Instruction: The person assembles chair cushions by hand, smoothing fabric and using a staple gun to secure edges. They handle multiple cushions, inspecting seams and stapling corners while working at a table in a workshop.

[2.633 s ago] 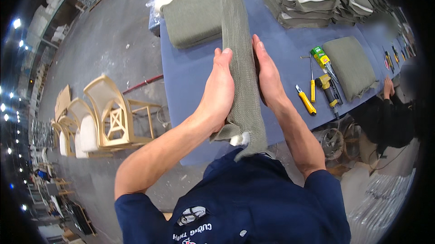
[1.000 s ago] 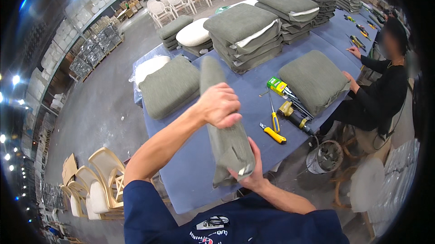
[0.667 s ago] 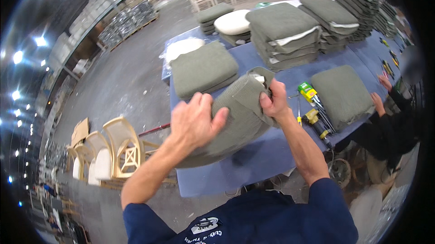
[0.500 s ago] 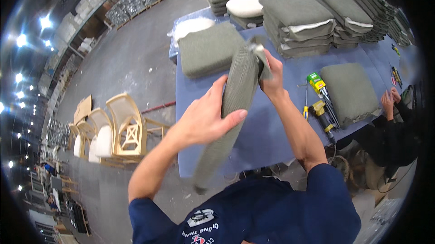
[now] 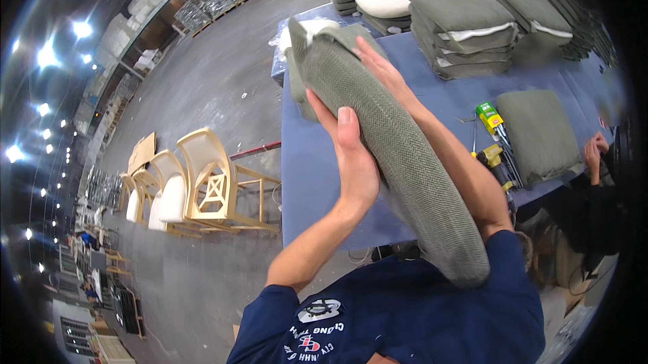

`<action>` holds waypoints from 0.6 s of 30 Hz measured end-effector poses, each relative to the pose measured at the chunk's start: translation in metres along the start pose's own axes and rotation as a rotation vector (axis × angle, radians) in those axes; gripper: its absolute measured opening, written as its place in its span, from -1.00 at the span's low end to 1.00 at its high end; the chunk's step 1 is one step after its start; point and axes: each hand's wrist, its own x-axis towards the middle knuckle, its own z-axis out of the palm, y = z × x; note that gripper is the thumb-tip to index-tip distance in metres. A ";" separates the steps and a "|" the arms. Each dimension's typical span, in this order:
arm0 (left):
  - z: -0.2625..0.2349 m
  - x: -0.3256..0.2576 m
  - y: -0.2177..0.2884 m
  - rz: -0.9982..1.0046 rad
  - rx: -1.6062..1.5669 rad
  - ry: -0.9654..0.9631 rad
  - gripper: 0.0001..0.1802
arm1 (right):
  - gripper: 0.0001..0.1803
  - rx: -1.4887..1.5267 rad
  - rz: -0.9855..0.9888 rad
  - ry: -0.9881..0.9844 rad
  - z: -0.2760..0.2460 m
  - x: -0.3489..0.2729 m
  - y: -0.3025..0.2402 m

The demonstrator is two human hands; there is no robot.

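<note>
A green-grey fabric seat cushion (image 5: 398, 141) stands on edge between my hands, above the table, with its narrow side toward me. Its lower end is close to my chest, and a loose flap of fabric sticks up at the far end. My left hand (image 5: 351, 151) grips it from the left, thumb pressed on the narrow side. Against the other face lies my right hand (image 5: 388, 77), fingers stretched along it near the far end; its palm is partly hidden. Behind the held cushion, another green-grey cushion (image 5: 297, 87) rests on the blue-covered table (image 5: 317, 182), partly covered from view.
Stacked green cushions (image 5: 462, 9) stand along the table's far side, beside a white round-cornered pad (image 5: 383, 1). To the right are a single cushion (image 5: 538, 134), a yellow-black power tool (image 5: 494, 158) and a green-yellow box (image 5: 489, 115). A co-worker's hands (image 5: 594, 151) show beyond. Wooden chairs (image 5: 209, 182) stand left.
The cushion has turned and come nearer, its lower end swinging right toward my chest. My left hand moved right; my right hand went from pinching the fabric end to lying along the cushion.
</note>
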 end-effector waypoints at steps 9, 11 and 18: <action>-0.069 -0.065 -0.065 0.108 0.164 0.118 0.02 | -0.17 -0.145 0.630 -0.242 0.007 -0.054 0.078; -0.092 -0.060 -0.068 0.219 0.357 0.180 0.02 | -0.17 -0.228 0.668 -0.244 0.019 -0.053 0.073; -0.207 0.034 -0.089 0.413 0.672 0.345 -0.42 | -0.33 -0.765 0.235 -0.592 0.073 0.010 0.083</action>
